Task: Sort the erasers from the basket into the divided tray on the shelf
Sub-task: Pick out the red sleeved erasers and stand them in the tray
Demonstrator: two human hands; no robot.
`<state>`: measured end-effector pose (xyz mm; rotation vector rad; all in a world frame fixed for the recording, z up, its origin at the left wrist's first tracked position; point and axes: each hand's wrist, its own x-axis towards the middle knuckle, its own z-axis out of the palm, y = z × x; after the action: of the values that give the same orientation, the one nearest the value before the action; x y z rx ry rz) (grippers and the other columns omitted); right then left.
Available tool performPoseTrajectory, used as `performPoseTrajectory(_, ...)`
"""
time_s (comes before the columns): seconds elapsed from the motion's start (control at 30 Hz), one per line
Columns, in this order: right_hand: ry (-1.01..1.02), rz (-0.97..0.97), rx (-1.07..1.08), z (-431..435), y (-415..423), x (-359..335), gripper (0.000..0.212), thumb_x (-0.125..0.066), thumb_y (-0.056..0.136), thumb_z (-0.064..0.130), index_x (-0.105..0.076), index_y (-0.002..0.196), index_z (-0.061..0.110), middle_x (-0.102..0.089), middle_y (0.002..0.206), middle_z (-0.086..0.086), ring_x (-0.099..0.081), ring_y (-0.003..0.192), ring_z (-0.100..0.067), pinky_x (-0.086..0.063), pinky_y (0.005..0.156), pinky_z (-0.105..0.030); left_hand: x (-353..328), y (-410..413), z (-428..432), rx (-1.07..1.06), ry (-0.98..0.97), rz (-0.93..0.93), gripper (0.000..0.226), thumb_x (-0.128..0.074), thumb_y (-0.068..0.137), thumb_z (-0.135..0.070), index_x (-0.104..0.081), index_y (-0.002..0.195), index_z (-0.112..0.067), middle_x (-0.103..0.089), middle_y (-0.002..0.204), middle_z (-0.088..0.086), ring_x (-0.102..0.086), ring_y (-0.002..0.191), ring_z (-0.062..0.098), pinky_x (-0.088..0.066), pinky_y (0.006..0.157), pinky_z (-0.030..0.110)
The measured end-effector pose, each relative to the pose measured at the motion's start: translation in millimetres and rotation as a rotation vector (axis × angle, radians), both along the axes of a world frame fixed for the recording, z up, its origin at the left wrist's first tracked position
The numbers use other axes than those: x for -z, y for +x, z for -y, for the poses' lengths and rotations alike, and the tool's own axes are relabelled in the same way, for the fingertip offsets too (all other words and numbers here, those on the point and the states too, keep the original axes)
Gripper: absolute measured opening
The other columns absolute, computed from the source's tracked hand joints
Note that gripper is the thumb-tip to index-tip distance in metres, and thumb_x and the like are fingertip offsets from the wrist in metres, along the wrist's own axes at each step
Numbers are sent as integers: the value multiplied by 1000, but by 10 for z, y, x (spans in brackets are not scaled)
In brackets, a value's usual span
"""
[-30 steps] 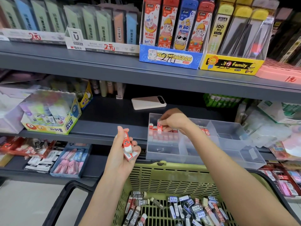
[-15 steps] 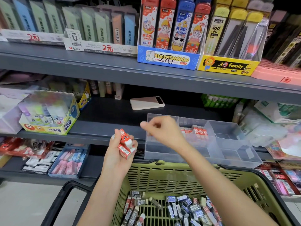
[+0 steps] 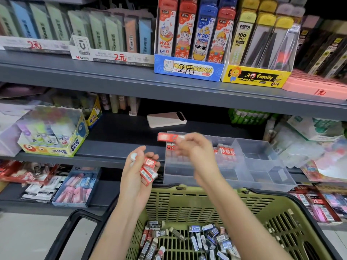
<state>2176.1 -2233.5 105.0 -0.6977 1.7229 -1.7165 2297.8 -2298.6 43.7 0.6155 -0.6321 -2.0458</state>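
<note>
A pale phone (image 3: 166,119) is lying on the middle shelf just behind the clear divided tray (image 3: 272,177); a box of glue sticks (image 3: 54,141) is sitting well to the left. The right forearm (image 3: 216,184) is crossing in front of the tray's left compartments and hiding part of them. A row of red erasers (image 3: 225,151) is standing in the far-left compartment. The green basket (image 3: 216,207) is sitting nearest, below the shelf edge, holding a loose pile of mixed erasers (image 3: 197,239). The right hand (image 3: 195,152) is pinching one red eraser (image 3: 167,137) by its end, roughly level, over the tray's far-left corner. The left hand (image 3: 135,175), just left of the tray, is cupping a stack of red erasers (image 3: 148,170) with curled fingers.
</note>
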Motion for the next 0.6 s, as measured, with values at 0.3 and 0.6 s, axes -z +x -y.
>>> performPoseTrajectory(0.3, 515, -523, -52, 245, -870, 46, 11, -68, 76, 13, -58, 74, 17, -67, 70, -8, -63, 64, -23, -51, 60, -32, -106, 19, -6, 69, 266, -100, 45, -69, 66, -11, -57, 109, -2, -58, 69, 10, -57, 60, 20, -43, 43, 22)
performPoseTrajectory(0.6, 753, -563, -322, 558, -757, 103, 18, -58, 85, 1, -66, 97, -9, -71, 91, -23, -70, 86, -31, -55, 84, -42, -102, 33, 46, 115, 419, -220, 47, -57, 72, 2, -57, 119, 6, -57, 95, 20, -64, 71, 26, -56, 62, 35)
